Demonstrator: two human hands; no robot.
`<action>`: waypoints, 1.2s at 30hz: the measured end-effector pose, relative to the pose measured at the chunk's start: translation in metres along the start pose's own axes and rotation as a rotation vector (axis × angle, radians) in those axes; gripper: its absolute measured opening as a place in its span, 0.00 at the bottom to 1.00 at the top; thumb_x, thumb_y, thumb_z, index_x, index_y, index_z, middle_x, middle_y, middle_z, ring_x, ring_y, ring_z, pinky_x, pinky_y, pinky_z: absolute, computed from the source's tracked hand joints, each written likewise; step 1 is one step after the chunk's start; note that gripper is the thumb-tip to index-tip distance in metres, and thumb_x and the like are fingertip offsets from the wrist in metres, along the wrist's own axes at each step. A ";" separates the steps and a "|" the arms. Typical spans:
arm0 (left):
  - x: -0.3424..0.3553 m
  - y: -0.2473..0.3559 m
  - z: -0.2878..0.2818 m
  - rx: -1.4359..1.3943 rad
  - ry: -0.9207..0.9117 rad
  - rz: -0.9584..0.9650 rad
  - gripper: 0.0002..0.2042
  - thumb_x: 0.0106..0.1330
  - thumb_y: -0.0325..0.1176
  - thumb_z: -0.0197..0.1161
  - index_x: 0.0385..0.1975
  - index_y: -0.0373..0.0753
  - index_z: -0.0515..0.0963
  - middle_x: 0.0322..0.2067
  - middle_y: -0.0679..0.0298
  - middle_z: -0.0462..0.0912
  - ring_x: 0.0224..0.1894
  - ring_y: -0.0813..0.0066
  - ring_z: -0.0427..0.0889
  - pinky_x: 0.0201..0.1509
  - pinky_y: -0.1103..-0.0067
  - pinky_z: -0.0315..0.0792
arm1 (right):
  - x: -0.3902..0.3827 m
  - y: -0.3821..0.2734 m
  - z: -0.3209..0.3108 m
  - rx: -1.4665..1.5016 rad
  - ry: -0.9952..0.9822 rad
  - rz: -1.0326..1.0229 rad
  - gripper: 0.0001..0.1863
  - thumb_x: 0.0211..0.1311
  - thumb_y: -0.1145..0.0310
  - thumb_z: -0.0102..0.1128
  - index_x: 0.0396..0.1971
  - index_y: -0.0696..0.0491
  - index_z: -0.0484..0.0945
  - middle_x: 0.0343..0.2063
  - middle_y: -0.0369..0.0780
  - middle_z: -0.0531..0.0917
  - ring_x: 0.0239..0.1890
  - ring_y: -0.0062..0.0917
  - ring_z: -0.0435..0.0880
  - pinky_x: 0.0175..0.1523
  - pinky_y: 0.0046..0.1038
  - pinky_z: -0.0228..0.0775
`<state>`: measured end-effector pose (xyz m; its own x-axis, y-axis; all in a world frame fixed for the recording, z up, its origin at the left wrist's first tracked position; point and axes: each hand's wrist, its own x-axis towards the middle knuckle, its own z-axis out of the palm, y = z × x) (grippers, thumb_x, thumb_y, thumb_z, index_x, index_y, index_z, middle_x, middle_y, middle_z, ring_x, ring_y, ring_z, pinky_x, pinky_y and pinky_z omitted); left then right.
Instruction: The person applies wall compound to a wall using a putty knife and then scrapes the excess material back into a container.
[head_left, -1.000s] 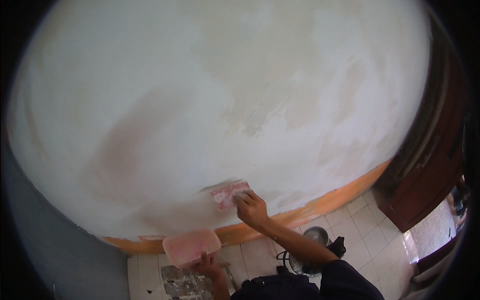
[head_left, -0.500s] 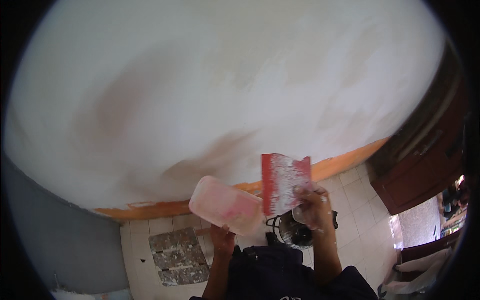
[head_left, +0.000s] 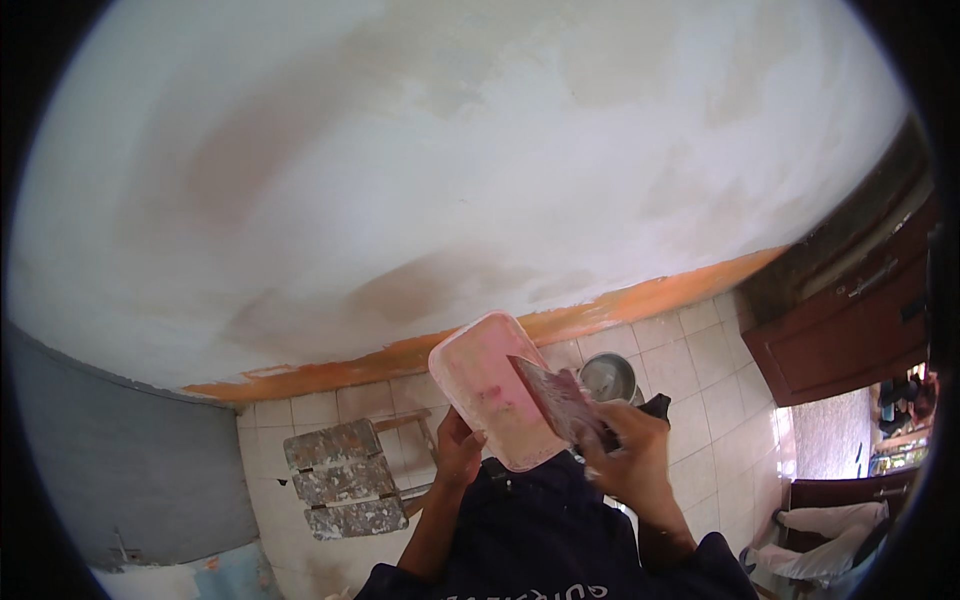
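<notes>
Before the patchy white wall (head_left: 480,190): I hold a pink plastic tub (head_left: 480,370), tilted, well above the tiled floor (head_left: 695,440); pinkish smears mark its inside.
My left hand (head_left: 459,455): gripping the tub by its lower left edge, thumb on the rim.
My right hand (head_left: 635,450): closed on a putty spreader (head_left: 560,400), its reddish blade smeared white; the blade's tip stands over the tub, across its right edge; whether they touch I cannot tell.
Floor: a paint-spattered slatted wooden stool (head_left: 345,480) stands toward its left edge; a round metal bowl (head_left: 608,378) shows beyond my right hand, near the orange band (head_left: 650,297) at the wall's foot.
</notes>
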<state>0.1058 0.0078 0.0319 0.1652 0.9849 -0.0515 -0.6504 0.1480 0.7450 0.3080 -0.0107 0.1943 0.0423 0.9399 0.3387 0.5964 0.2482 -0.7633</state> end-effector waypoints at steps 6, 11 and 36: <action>0.001 -0.005 0.010 0.120 -0.065 0.040 0.37 0.52 0.33 0.70 0.60 0.29 0.57 0.54 0.55 0.70 0.56 0.65 0.71 0.58 0.70 0.66 | -0.009 0.019 0.027 -0.183 -0.136 0.014 0.14 0.44 0.81 0.59 0.35 0.60 0.72 0.23 0.49 0.78 0.24 0.44 0.79 0.26 0.37 0.70; -0.005 0.001 0.022 0.193 -0.037 0.041 0.37 0.54 0.35 0.69 0.61 0.29 0.57 0.54 0.56 0.70 0.56 0.66 0.71 0.58 0.70 0.67 | -0.018 0.030 0.046 -0.215 -0.227 0.056 0.16 0.45 0.80 0.58 0.37 0.60 0.71 0.24 0.50 0.78 0.25 0.46 0.79 0.28 0.40 0.71; -0.028 0.027 -0.002 0.299 -0.049 -0.061 0.42 0.52 0.35 0.71 0.64 0.31 0.52 0.57 0.56 0.65 0.55 0.65 0.70 0.57 0.69 0.68 | -0.014 0.018 0.078 0.396 -0.186 0.453 0.14 0.50 0.76 0.59 0.39 0.62 0.76 0.28 0.54 0.81 0.32 0.40 0.83 0.39 0.30 0.72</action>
<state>0.0823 -0.0153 0.0521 0.2372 0.9685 -0.0759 -0.3923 0.1669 0.9046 0.2556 -0.0011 0.1327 0.0600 0.9884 -0.1396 0.2086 -0.1492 -0.9666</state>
